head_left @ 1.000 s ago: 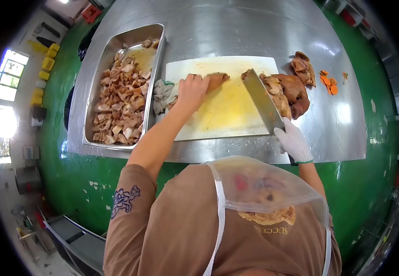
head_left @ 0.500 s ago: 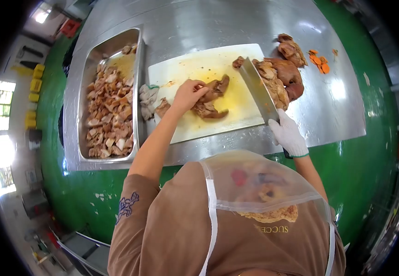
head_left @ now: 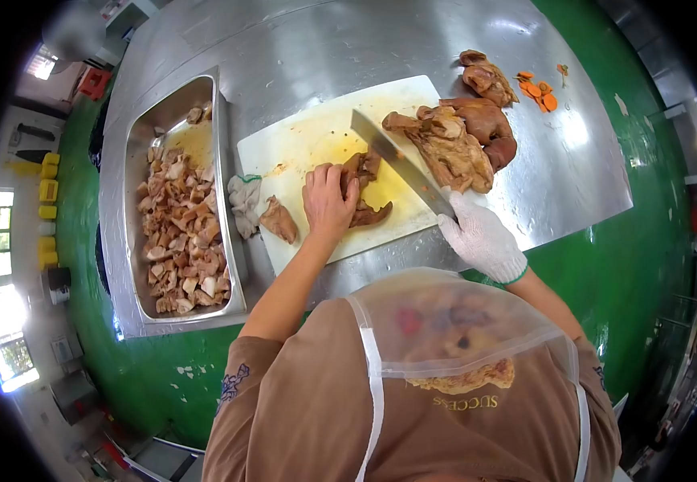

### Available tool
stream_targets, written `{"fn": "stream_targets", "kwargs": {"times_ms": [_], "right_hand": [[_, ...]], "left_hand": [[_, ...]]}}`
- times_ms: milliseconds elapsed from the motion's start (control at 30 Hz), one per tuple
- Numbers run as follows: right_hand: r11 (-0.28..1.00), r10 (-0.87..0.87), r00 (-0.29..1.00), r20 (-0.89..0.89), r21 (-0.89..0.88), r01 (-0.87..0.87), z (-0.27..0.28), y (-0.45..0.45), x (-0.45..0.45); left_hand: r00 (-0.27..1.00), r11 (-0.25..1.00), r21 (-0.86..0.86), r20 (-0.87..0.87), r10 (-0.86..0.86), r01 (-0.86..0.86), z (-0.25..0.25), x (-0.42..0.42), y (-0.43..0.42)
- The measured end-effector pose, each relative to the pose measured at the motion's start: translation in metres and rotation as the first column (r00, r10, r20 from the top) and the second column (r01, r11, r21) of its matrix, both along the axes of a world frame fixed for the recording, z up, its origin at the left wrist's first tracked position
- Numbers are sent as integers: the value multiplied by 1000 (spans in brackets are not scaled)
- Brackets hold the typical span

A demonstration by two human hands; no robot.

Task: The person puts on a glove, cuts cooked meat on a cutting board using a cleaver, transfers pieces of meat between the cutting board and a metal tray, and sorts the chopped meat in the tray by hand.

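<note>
My right hand (head_left: 481, 234), in a white knit glove, grips a cleaver (head_left: 401, 165) with a long broad blade. The blade slants over the white cutting board (head_left: 300, 132), close to the right side of a brown piece of cooked meat (head_left: 372, 214). Bare, my left hand (head_left: 328, 201) holds this piece down, its fingers bent over the left part, which they hide. A smaller chunk of meat (head_left: 278, 219) lies on the board's left edge. Right of the blade, a large piece of cooked meat (head_left: 453, 149) overlaps the board's edge.
A deep steel tray (head_left: 222, 136) of chopped meat stands left of the board. Between them lies a crumpled white glove (head_left: 244, 205) with a green cuff. More cooked meat (head_left: 489, 79) and carrot slices (head_left: 537, 92) rest on the steel table (head_left: 316, 48) at the right.
The cleaver has moved left, from beside the large meat to next to the held piece. My left hand has shifted from a fingertip hold to lying over the meat.
</note>
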State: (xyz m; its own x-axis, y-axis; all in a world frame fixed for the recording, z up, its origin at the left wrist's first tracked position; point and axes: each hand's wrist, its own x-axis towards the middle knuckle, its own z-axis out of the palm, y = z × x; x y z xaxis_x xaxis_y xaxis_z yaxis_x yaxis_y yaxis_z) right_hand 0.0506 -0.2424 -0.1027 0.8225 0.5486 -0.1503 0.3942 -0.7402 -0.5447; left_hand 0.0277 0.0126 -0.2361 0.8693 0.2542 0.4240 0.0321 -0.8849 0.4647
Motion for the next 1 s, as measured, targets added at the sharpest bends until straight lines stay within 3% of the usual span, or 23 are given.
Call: {"fn": "stream_targets", "kwargs": {"times_ms": [200, 400, 567, 667, 800, 1000], "right_hand": [[947, 80, 996, -49, -307, -91, 14, 13, 5], [941, 229, 969, 90, -276, -196, -19, 44, 30], [975, 201, 956, 214, -137, -175, -73, 83, 56], [978, 117, 993, -14, -171, -118, -40, 84, 60], [991, 121, 977, 175, 31, -128, -45, 56, 50], [966, 206, 974, -90, -138, -217, -2, 32, 23]], "left_hand": [[997, 998, 52, -66, 29, -26, 4, 3, -6], [999, 999, 29, -39, -26, 27, -3, 6, -4], [1000, 1000, -16, -19, -5, 5, -7, 6, -4], [999, 991, -128, -32, 31, -35, -9, 1, -4], [995, 972, -215, -57, 84, -95, -5, -4, -17], [993, 975, -191, -47, 109, -116, -8, -8, -22]]}}
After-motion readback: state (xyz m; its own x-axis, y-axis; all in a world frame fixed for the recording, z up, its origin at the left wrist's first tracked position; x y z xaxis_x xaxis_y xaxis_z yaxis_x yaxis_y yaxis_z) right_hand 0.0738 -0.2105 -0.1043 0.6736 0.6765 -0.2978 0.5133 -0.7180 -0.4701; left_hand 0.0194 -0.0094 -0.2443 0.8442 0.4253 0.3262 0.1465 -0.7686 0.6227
